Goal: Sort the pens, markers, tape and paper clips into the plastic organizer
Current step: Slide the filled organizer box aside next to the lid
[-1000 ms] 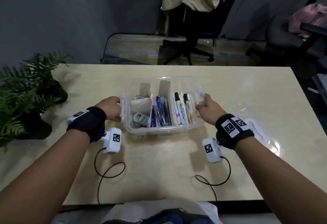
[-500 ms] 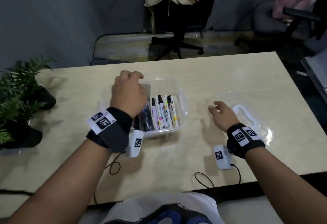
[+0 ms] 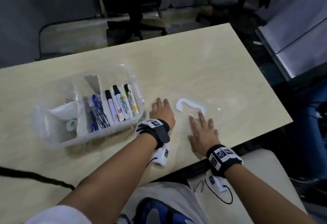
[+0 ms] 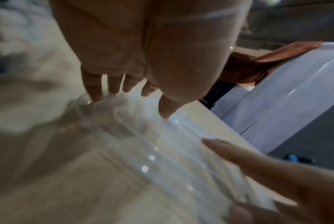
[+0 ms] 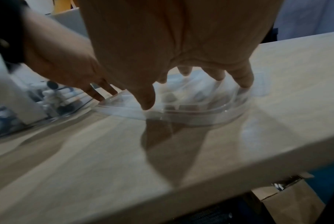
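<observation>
The clear plastic organizer (image 3: 106,132) stands left of centre on the table. Its right section holds markers (image 3: 122,105), the middle one blue pens (image 3: 97,114), and the left ones a tape roll (image 3: 71,125) and paper clips (image 3: 68,100). Its clear lid (image 3: 213,108) with a white handle (image 3: 189,104) lies flat on the table to the right. My left hand (image 3: 160,111) reaches across, its fingertips at the lid's left rim (image 4: 97,104). My right hand (image 3: 203,129) rests spread on the lid (image 5: 191,112), fingers straight. Neither hand holds anything.
The table's near edge (image 3: 230,150) runs just under my right wrist. An office chair (image 3: 134,11) and a grey cabinet (image 3: 292,29) stand beyond the table. A black cable (image 3: 35,177) lies at the left. A cardboard box (image 5: 288,201) sits below the edge.
My left hand left the organizer and crossed right to the lid's edge. My right hand slid onto the lid. The head view swung to the right.
</observation>
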